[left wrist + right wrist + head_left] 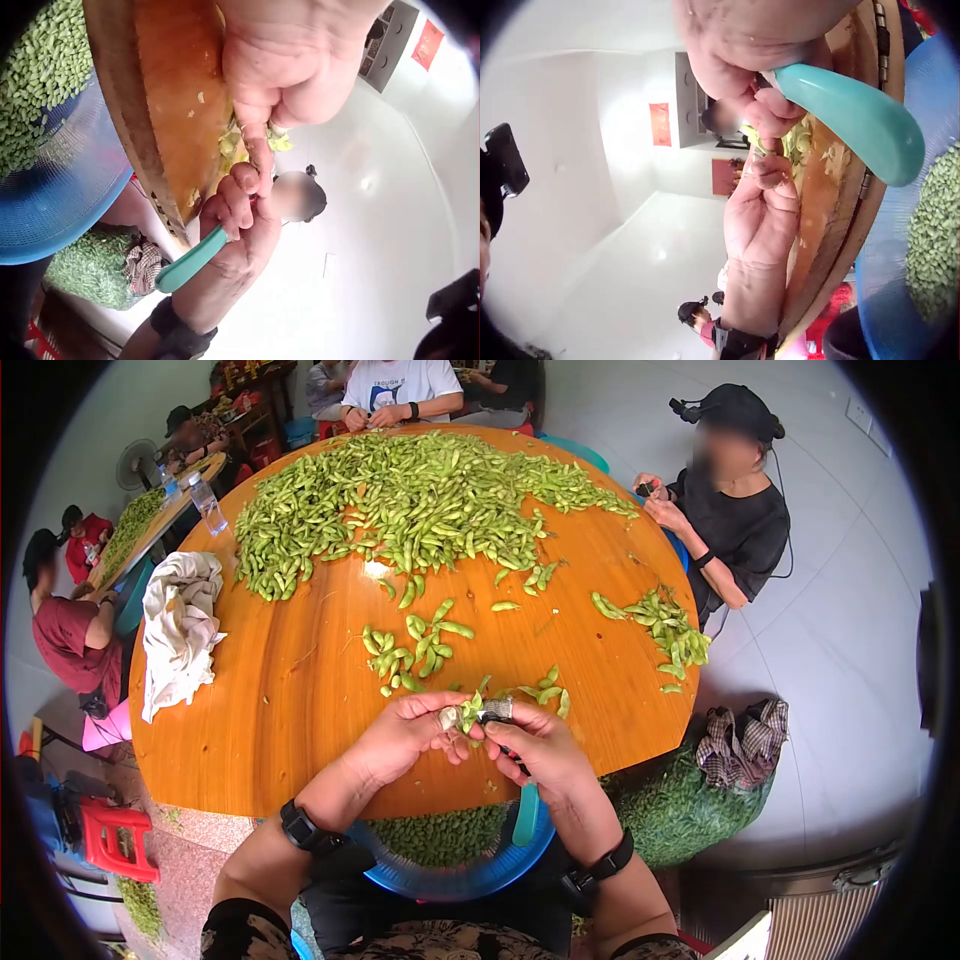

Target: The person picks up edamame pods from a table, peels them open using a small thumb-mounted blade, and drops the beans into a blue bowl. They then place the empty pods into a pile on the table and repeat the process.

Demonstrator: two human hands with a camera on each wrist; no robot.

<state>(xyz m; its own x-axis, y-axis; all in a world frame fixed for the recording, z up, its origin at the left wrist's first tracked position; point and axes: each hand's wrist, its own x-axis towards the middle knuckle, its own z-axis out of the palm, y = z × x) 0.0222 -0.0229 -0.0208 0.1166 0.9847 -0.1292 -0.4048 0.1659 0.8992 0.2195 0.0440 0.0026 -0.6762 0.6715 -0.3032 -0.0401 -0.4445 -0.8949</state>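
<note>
At the near edge of the round wooden table [300, 660], my left hand [410, 735] pinches a green pod [470, 712] between thumb and fingers. Close against it, my right hand [540, 745] has its fingers curled round a tool with a teal handle [525, 815]; the handle sticks out below the hand, also in the left wrist view [191, 262] and the right wrist view [855, 120]. The tool's working end is hidden by the fingers. Pods [410, 650] lie just beyond the hands. Below the edge, a blue basket [460, 882] holds many shelled beans [440, 835].
A large heap of pods [400, 500] covers the table's far side, with a smaller pile [665, 625] at right. A white cloth [180, 625] and a bottle [207, 505] are at left. A person in black [735, 500] sits at right. A filled sack [690, 810] stands below.
</note>
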